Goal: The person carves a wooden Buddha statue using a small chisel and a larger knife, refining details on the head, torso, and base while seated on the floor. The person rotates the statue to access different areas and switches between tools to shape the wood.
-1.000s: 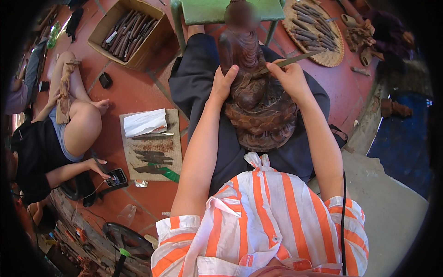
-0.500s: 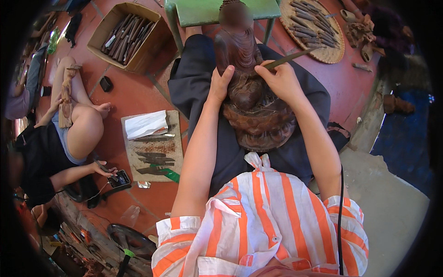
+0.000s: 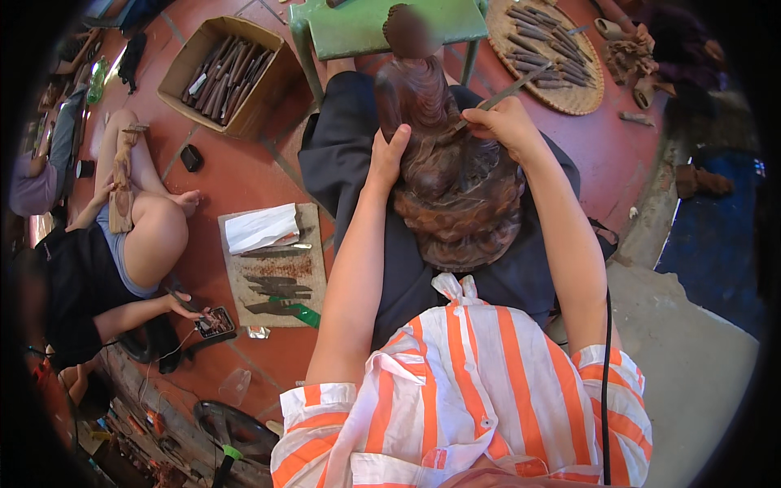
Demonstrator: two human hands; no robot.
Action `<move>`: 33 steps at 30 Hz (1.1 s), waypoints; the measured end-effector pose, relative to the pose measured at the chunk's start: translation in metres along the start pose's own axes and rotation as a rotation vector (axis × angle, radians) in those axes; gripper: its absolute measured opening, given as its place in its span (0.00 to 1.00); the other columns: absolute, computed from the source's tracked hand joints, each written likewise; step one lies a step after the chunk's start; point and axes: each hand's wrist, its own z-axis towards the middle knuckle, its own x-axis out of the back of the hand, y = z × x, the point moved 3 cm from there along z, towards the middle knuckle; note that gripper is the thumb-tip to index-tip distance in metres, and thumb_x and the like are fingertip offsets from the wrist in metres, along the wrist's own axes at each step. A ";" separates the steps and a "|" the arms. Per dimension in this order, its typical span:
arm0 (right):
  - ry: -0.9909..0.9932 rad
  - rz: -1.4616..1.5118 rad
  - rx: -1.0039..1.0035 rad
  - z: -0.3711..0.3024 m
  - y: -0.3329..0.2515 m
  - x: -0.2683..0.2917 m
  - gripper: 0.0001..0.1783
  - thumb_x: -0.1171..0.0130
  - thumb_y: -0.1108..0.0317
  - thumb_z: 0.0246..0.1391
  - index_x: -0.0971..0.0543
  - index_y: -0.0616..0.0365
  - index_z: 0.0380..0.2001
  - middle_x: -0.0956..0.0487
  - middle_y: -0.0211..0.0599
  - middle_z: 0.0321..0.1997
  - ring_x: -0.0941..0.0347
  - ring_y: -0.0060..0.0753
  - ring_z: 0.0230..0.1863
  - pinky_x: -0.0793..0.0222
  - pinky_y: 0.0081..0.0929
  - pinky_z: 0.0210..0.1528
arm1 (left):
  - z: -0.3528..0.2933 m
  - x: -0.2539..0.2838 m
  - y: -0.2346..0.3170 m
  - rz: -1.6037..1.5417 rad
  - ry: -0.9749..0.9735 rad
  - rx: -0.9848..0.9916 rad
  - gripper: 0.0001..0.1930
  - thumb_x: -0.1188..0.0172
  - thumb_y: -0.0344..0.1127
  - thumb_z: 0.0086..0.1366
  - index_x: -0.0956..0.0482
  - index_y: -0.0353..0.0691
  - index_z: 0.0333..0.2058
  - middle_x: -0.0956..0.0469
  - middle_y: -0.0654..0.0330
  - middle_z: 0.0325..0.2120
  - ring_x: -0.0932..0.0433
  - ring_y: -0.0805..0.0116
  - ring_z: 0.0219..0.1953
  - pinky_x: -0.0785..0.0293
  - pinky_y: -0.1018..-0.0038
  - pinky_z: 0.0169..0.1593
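Note:
A dark brown carved wooden statue of a seated figure rests across my lap on its tiered base. Its head leans by a green stool. My left hand grips the statue's left side, thumb raised along the carving and the other fingers hidden behind it. In my right hand, a thin, flat, grey tapered strip is pinched between thumb and fingers; whether it is a file or a folded abrasive piece is unclear. Its near end is at the carved folds on the statue's right side, and the far end points up and right.
The green stool stands just ahead. At left are a cardboard box of tool handles and a board with dark strips and white paper. A round woven tray of tools lies at right. Another person sits left, holding a wooden carving.
My right hand has moved slightly up and right, with the strip at a steeper angle. The statue has turned a little in my lap. The co-worker's hand at left has shifted slightly.

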 end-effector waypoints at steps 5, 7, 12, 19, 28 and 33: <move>-0.021 -0.204 0.080 -0.005 -0.019 -0.011 0.14 0.33 0.66 0.45 0.18 0.71 0.26 0.19 0.40 0.25 0.22 0.28 0.29 0.28 0.24 0.31 | 0.001 0.001 -0.001 0.029 -0.001 -0.025 0.35 0.42 0.57 0.62 0.31 0.28 0.54 0.26 0.53 0.50 0.30 0.64 0.52 0.38 0.70 0.58; -0.027 -0.318 0.133 -0.007 -0.025 -0.017 0.14 0.32 0.67 0.42 0.18 0.72 0.24 0.19 0.40 0.23 0.22 0.29 0.27 0.29 0.25 0.28 | 0.003 0.003 -0.002 0.010 -0.015 -0.044 0.36 0.42 0.57 0.62 0.31 0.28 0.55 0.26 0.53 0.50 0.30 0.63 0.53 0.38 0.70 0.58; 0.042 -0.099 -0.080 0.007 -0.011 0.000 0.14 0.32 0.67 0.43 0.18 0.72 0.25 0.19 0.41 0.26 0.23 0.30 0.25 0.29 0.25 0.26 | 0.002 -0.001 -0.005 0.015 -0.013 -0.045 0.36 0.42 0.57 0.62 0.31 0.29 0.56 0.27 0.52 0.51 0.30 0.61 0.54 0.39 0.69 0.59; -0.060 -0.297 -0.027 0.008 -0.024 -0.011 0.12 0.33 0.68 0.46 0.18 0.70 0.28 0.19 0.40 0.27 0.20 0.32 0.29 0.22 0.26 0.32 | 0.004 0.001 -0.003 0.016 -0.053 -0.049 0.36 0.43 0.57 0.62 0.31 0.28 0.55 0.26 0.51 0.51 0.30 0.60 0.54 0.38 0.69 0.59; -0.157 -0.288 0.021 -0.001 -0.018 -0.009 0.15 0.35 0.63 0.52 0.18 0.69 0.33 0.18 0.41 0.35 0.22 0.30 0.35 0.24 0.27 0.42 | 0.003 0.002 -0.001 0.019 -0.028 -0.053 0.34 0.43 0.57 0.62 0.30 0.29 0.54 0.25 0.51 0.49 0.29 0.62 0.53 0.38 0.69 0.58; -0.087 -0.001 0.007 -0.004 0.004 0.000 0.14 0.34 0.64 0.52 0.18 0.67 0.33 0.19 0.37 0.35 0.24 0.26 0.35 0.28 0.22 0.40 | 0.003 0.004 -0.009 0.019 -0.017 -0.030 0.36 0.43 0.58 0.62 0.30 0.28 0.54 0.26 0.52 0.49 0.30 0.63 0.53 0.38 0.69 0.58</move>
